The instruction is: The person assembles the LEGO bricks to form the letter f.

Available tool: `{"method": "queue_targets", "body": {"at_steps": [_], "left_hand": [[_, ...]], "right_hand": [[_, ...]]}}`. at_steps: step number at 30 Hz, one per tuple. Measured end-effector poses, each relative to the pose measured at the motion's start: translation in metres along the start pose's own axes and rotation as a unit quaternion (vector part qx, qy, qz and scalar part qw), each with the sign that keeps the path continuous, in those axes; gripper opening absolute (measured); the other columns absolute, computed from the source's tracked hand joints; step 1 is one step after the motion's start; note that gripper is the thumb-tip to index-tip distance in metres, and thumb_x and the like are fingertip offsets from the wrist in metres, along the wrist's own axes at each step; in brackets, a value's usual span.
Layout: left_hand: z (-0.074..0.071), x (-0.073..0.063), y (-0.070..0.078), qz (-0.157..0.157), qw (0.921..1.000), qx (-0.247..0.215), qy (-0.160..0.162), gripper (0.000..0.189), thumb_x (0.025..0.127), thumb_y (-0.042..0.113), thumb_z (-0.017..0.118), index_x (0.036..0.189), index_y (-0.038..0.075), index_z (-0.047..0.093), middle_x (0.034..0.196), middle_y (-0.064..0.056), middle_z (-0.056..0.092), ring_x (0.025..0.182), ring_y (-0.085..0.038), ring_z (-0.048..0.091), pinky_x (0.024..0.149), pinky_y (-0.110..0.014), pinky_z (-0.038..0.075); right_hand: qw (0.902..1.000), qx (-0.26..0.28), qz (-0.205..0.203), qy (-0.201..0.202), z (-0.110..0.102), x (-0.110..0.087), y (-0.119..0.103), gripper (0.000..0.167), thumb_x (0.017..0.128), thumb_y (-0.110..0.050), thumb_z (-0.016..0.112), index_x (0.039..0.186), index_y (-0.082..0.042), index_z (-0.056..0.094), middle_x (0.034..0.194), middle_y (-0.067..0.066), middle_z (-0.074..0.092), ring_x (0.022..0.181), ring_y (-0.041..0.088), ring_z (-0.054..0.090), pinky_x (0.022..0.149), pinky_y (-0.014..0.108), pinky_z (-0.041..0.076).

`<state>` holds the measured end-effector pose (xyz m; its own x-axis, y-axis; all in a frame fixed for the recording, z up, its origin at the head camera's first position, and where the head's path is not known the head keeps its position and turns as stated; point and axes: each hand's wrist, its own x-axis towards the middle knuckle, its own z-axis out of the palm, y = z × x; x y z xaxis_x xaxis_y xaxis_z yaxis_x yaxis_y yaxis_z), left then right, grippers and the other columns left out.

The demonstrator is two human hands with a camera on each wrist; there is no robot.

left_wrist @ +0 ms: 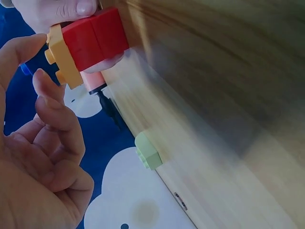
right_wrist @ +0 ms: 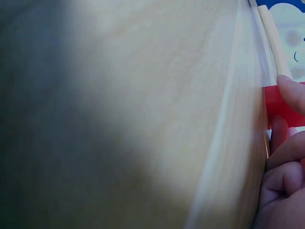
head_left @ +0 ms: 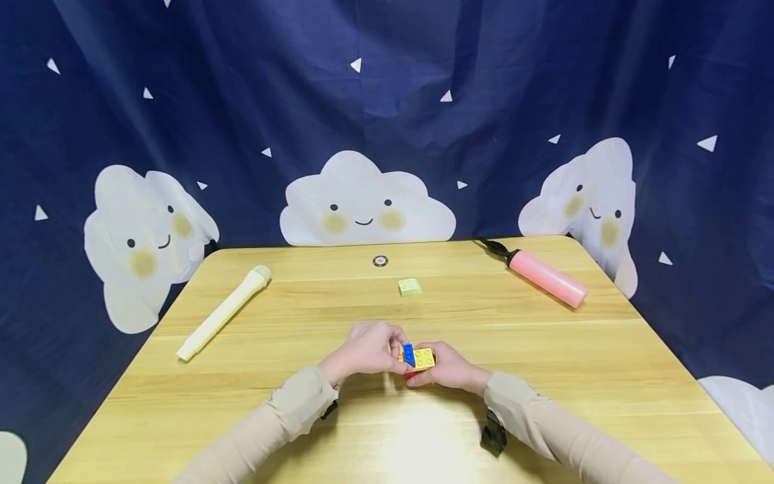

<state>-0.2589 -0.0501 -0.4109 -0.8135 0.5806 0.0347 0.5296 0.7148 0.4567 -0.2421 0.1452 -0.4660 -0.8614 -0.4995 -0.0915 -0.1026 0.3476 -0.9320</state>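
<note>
Beige sleeves [head_left: 302, 400] reach in from the near edge, closest to me. Dark blue curtain [head_left: 399, 101] printed with smiling clouds hangs behind the wooden desk [head_left: 514, 329]. A pink pump [head_left: 547, 277] lies far right, a cream microphone [head_left: 224, 314] left. Near the middle the two hands meet: left grip [head_left: 367, 349] and right grip [head_left: 450, 366], the right one holding red bricks [left_wrist: 95, 40] capped by a yellow brick [head_left: 425, 357]. Beyond them sits a pale green brick [head_left: 409, 287]. Smaller, a blue brick [head_left: 408, 355] is pinched by the left at the yellow one's studs; whether it is seated, I can't tell. Smallest, a dark-rimmed disc [head_left: 380, 261] lies near the far edge.
</note>
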Motion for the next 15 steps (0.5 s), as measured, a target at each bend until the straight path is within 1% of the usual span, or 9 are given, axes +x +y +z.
{"method": "queue_targets", "body": {"at_steps": [5,12,15], "left_hand": [[0.0024,-0.0018,-0.0003,-0.002,1.0,-0.003,0.004,0.029,0.066,0.041,0.082,0.082,0.023,0.065,0.058,0.019,0.052,0.055,-0.001,0.045,0.053,-0.023,0.033],[0.0022,-0.0013,0.0034,0.024,0.9989,0.036,0.018,0.029,0.065,0.042,0.082,0.078,0.023,0.064,0.052,0.019,0.046,0.051,0.0,0.042,0.049,-0.021,0.03],[0.0018,-0.0006,0.0041,0.023,0.9988,0.039,0.02,0.029,0.065,0.042,0.082,0.079,0.023,0.065,0.051,0.018,0.045,0.05,0.0,0.041,0.048,-0.021,0.029]], "right_hand": [[0.9999,0.009,0.002,-0.005,0.0008,-0.0001,0.0005,0.035,0.072,-0.007,0.08,0.103,0.001,0.064,0.088,0.001,0.067,0.08,0.011,0.058,0.077,0.029,0.047],[0.9999,0.009,-0.004,-0.003,0.0004,0.0009,0.0034,0.034,0.071,-0.007,0.08,0.1,0.001,0.064,0.088,0.002,0.067,0.08,0.013,0.059,0.076,0.028,0.047],[1.0,0.002,-0.003,0.0,0.0001,0.002,0.0042,0.033,0.07,-0.008,0.081,0.099,0.0,0.065,0.087,0.002,0.068,0.079,0.013,0.059,0.076,0.029,0.047]]}}
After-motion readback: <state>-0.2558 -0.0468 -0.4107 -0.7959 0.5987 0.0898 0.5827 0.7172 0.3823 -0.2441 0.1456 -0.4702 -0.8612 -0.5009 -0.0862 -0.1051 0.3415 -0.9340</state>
